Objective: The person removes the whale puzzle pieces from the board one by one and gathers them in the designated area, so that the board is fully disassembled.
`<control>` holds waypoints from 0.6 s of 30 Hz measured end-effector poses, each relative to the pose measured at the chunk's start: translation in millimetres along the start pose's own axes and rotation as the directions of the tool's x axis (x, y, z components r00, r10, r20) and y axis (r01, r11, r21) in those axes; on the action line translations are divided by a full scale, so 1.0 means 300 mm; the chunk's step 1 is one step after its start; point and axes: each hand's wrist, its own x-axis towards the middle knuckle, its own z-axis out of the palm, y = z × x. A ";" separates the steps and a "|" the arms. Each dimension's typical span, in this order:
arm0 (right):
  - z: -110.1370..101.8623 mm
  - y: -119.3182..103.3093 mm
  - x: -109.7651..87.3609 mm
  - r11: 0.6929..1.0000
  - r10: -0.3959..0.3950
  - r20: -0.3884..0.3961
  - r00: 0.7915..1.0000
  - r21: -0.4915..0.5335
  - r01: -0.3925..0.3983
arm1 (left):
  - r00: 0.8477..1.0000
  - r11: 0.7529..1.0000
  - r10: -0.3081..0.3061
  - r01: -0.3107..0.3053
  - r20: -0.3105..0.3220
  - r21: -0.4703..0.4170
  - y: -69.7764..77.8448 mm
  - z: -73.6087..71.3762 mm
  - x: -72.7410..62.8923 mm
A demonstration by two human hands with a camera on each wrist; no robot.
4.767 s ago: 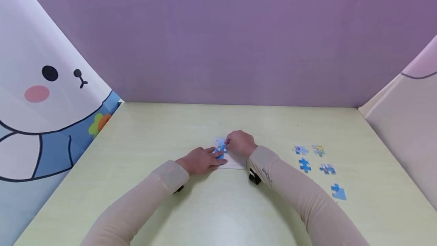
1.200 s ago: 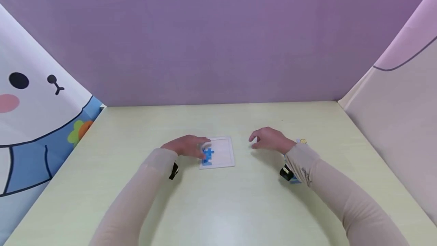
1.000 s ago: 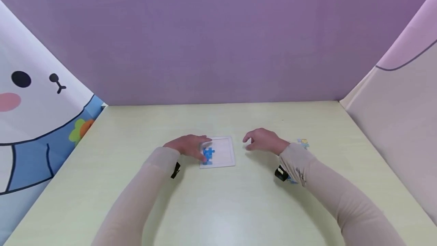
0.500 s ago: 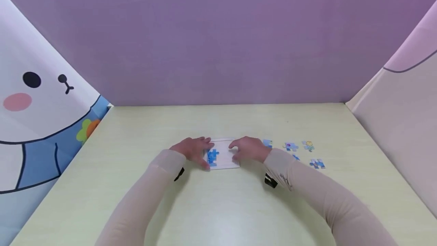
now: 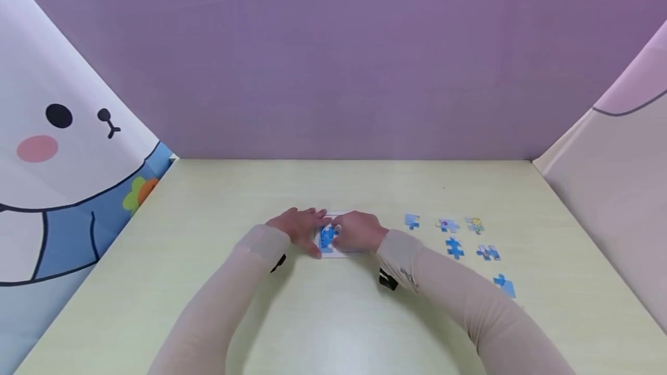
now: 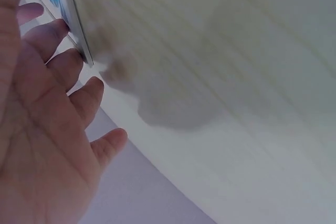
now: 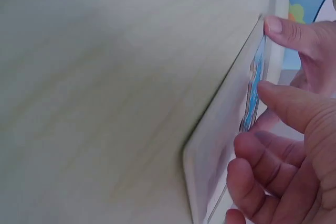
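Observation:
A white puzzle tray (image 5: 341,255) lies on the table with joined blue jigsaw pieces (image 5: 326,239) along its left side. My left hand (image 5: 299,229) rests at the tray's left edge, thumb near the front corner and fingers toward the back. In the left wrist view its fingers lie loosely bent against the tray's rim (image 6: 79,27). My right hand (image 5: 359,231) covers the tray's right part. In the right wrist view, its thumb and index finger pinch at a blue jigsaw piece (image 7: 254,98), the other fingers curled. How firmly the piece is held is hidden.
Several loose jigsaw pieces lie right of the tray: a light blue one (image 5: 411,221), one with a sun (image 5: 475,224), a blue one (image 5: 454,247) and a corner piece (image 5: 504,286) among them. A purple backdrop (image 5: 354,74) stands behind the table.
My right hand has moved left onto the tray and the blue pieces. A light blue piece seen in the tray earlier now appears to lie on the table at its right. My left hand stays at the tray.

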 end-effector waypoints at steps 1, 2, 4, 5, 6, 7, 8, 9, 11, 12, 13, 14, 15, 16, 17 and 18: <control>0.002 -0.004 0.001 1.000 -0.001 -0.003 1.000 -0.002 0.001 | 1.000 1.000 0.002 -0.002 -0.004 0.002 0.000 -0.001 0.002; 0.004 -0.007 0.001 1.000 0.002 -0.004 1.000 -0.003 -0.002 | 1.000 1.000 0.005 -0.005 -0.008 0.010 0.000 -0.002 0.005; 0.006 -0.011 0.001 1.000 0.009 -0.004 1.000 0.003 -0.009 | 1.000 1.000 0.010 -0.009 -0.017 0.028 0.000 -0.001 0.009; 0.007 -0.012 0.000 1.000 0.013 -0.003 1.000 0.004 -0.013 | 1.000 0.999 0.012 -0.011 -0.021 0.035 -0.001 -0.001 0.012; 0.008 -0.012 0.000 1.000 0.015 -0.004 1.000 0.003 -0.015 | 1.000 0.999 0.012 -0.011 -0.026 0.038 -0.001 0.000 0.014; 0.008 -0.012 0.000 1.000 0.019 -0.004 1.000 0.003 -0.019 | 1.000 0.999 0.011 -0.009 -0.027 0.045 -0.002 0.001 0.017; 0.008 -0.012 0.000 1.000 0.023 -0.003 1.000 0.008 -0.023 | 1.000 0.999 0.011 -0.009 -0.026 0.053 -0.003 0.003 0.019; 0.009 -0.011 0.000 1.000 0.024 -0.004 1.000 0.011 -0.024 | 1.000 0.998 0.008 -0.006 -0.026 0.059 -0.004 0.004 0.022; 0.009 -0.010 0.001 1.000 0.026 -0.007 1.000 0.018 -0.026 | 1.000 0.998 -0.002 0.003 -0.028 0.070 -0.007 0.006 0.026; 0.009 -0.010 0.002 0.999 0.024 -0.010 1.000 0.023 -0.024 | 1.000 0.997 -0.007 0.009 -0.027 0.076 -0.008 0.006 0.028; 0.009 -0.009 0.003 0.999 0.021 -0.011 1.000 0.028 -0.021 | 1.000 0.996 -0.013 0.015 -0.024 0.083 -0.010 0.006 0.029; 0.009 -0.008 0.004 0.999 0.017 -0.013 1.000 0.032 -0.017 | 1.000 0.996 -0.018 0.020 -0.021 0.088 -0.011 0.005 0.029; 0.009 -0.008 0.005 0.999 0.014 -0.016 1.000 0.034 -0.013 | 1.000 0.995 -0.025 0.026 -0.017 0.093 -0.011 0.004 0.029; 0.009 -0.008 0.007 0.999 0.012 -0.016 1.000 0.041 -0.011 | 0.999 0.995 -0.029 0.030 -0.013 0.095 -0.012 0.003 0.029; 0.009 -0.008 0.008 0.999 0.012 -0.016 1.000 0.048 -0.011 | 0.999 0.995 -0.033 0.034 -0.009 0.094 -0.012 0.003 0.029; 0.007 -0.009 0.008 0.998 0.014 -0.015 1.000 0.054 -0.014 | 0.999 0.995 -0.034 0.034 -0.006 0.095 -0.011 0.001 0.028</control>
